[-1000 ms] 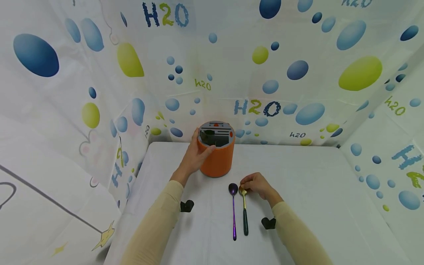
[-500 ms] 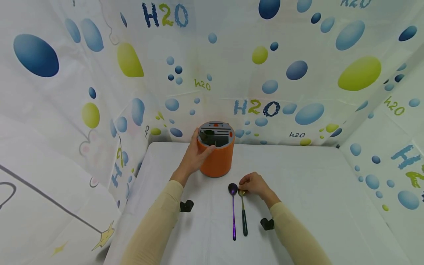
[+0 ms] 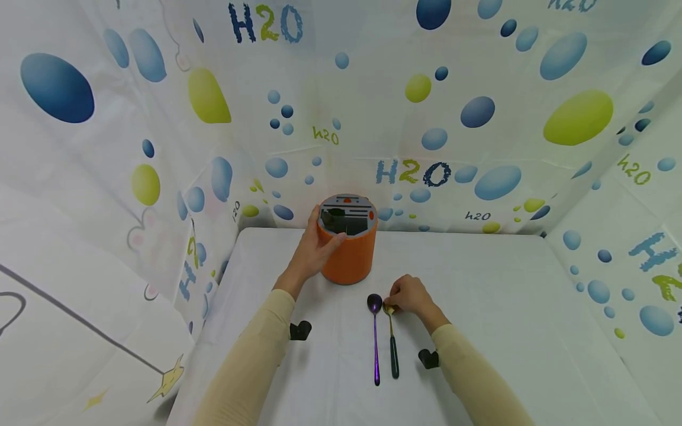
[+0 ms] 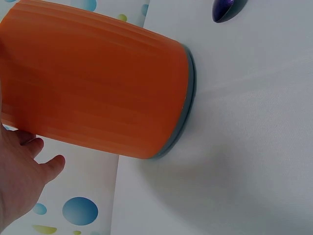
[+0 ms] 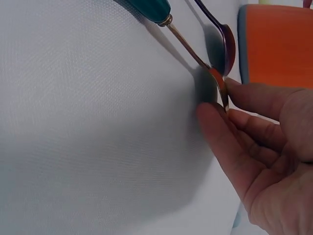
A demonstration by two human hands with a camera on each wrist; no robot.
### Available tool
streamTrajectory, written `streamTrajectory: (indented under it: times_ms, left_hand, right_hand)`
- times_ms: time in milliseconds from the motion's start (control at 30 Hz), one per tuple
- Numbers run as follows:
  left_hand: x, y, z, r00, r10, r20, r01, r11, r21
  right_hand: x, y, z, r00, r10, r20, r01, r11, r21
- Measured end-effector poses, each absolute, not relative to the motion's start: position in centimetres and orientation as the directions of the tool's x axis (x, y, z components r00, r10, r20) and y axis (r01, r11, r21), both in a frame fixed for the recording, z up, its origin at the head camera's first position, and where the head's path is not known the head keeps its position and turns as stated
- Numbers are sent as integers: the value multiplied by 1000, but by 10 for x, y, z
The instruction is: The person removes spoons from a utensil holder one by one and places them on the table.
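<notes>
My left hand (image 3: pixel 315 245) grips the upper left side of an orange cylindrical canister (image 3: pixel 347 260), its thumb over the near rim. The canister stands upright, with a grey top showing a dark panel and a grey band round its base (image 4: pixel 188 105). My right hand (image 3: pixel 410 294) pinches the bowl end of a gold spoon (image 3: pixel 391 322) with a dark green handle (image 3: pixel 394 358). Thumb and fingertips lie at the edges of the bowl (image 5: pixel 221 89) in the right wrist view. Just left of it lies a purple spoon (image 3: pixel 375 337), side by side with the gold one.
A white cloth (image 3: pixel 479 284) covers the table. Behind it and along both sides hang white curtains (image 3: pixel 362 106) printed with blue and green bubbles. Black heart-shaped pieces (image 3: pixel 301 331) show beside both cream sleeves (image 3: pixel 250 361).
My right hand has shifted slightly left, and the bowl end of the gold spoon with it, nearer the purple spoon. My left hand and the canister have stayed in place.
</notes>
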State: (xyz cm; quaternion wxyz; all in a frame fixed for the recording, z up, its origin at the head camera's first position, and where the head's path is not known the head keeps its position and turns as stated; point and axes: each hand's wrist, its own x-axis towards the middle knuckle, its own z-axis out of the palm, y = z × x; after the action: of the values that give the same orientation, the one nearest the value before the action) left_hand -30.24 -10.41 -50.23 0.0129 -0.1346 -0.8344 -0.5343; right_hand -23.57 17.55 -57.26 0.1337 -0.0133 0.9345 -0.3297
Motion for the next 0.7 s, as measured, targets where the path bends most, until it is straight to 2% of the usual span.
streamTrajectory:
  times_ms: [233,700]
  left_hand:
    - [-302,-105,-502,-962,214,171,244,384,890]
    - [-301,-104,-502,-962,211,175,246,382,891]
  right_hand:
    - [-232,170,-565,-961,-87,-263,83,815,-574]
    - [-231,172,-566,-963,-80,-259,82,826,-558]
